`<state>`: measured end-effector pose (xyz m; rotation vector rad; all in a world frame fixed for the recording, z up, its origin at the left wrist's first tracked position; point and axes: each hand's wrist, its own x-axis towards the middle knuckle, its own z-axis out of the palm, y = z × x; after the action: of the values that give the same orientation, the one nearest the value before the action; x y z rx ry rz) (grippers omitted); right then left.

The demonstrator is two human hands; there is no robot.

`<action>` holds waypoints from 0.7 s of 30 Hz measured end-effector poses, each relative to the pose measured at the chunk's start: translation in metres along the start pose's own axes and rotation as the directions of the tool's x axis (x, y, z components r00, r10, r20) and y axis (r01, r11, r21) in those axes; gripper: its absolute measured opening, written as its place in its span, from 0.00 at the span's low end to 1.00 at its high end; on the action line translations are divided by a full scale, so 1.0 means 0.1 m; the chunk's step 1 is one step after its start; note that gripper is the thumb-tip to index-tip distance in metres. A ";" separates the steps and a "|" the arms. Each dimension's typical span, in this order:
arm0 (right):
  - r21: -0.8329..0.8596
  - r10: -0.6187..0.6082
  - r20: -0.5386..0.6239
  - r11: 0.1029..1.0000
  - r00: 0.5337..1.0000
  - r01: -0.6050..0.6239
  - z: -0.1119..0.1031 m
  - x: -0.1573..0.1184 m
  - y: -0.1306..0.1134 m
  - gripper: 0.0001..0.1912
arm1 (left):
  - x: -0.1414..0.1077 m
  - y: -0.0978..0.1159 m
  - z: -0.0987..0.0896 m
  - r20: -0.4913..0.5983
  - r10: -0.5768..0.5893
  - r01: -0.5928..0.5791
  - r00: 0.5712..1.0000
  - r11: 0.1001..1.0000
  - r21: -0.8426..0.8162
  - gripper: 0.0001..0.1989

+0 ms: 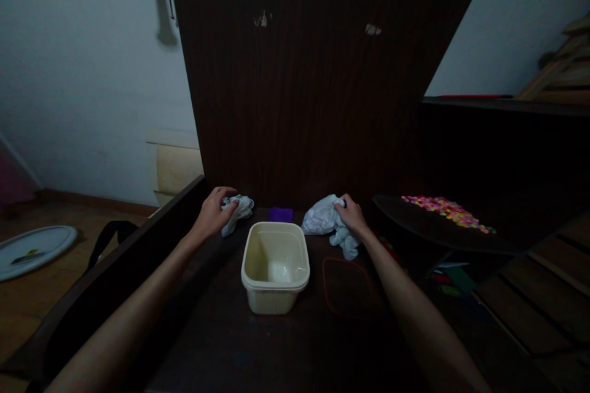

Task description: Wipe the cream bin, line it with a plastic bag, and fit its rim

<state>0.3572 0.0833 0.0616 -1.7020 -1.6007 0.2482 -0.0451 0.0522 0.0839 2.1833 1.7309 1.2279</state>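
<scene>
A cream plastic tub [275,279], its inside bare, stands upright in the middle of the dark desk, between my two arms. Beyond it on the left, my left hand [216,212] has its fingers closed round a crumpled whitish plastic bag [244,207]. At the back right, my right hand [351,216] grips a larger, bunched white plastic bag [320,215], part of which hangs below the fingers. What the bags contain, if anything, I cannot make out. A small purple piece [281,215] lies behind the tub, touched by neither hand.
A thin reddish rectangular frame or lid [346,285] lies right of the tub. Small colourful pieces [449,212] are spread on a dark shelf at the right. A dark upright panel [299,86] closes off the back, and a raised board [152,233] edges the left.
</scene>
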 end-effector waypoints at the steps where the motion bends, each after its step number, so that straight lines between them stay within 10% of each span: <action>1: 0.027 -0.007 -0.025 1.000 1.000 0.008 -0.05 0.00 -0.05 0.04 | -0.04 0.08 -0.04 0.011 0.016 -0.015 1.000 1.000 -0.027 0.17; 10: 0.198 -0.077 -0.233 0.972 0.969 0.125 -0.50 -0.02 -0.65 0.09 | -0.60 0.68 -0.36 0.263 0.101 0.056 0.959 0.847 -0.529 0.29; 21: 0.343 -0.455 -0.158 0.807 0.876 0.481 -0.82 -0.54 -1.70 0.05 | -0.96 0.64 -0.19 0.372 0.245 -0.062 0.895 0.895 -0.441 0.60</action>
<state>0.2673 -0.0133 0.2063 -0.9758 -1.7363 0.2231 -0.0104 -0.0593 0.0808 2.1410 1.0274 0.9475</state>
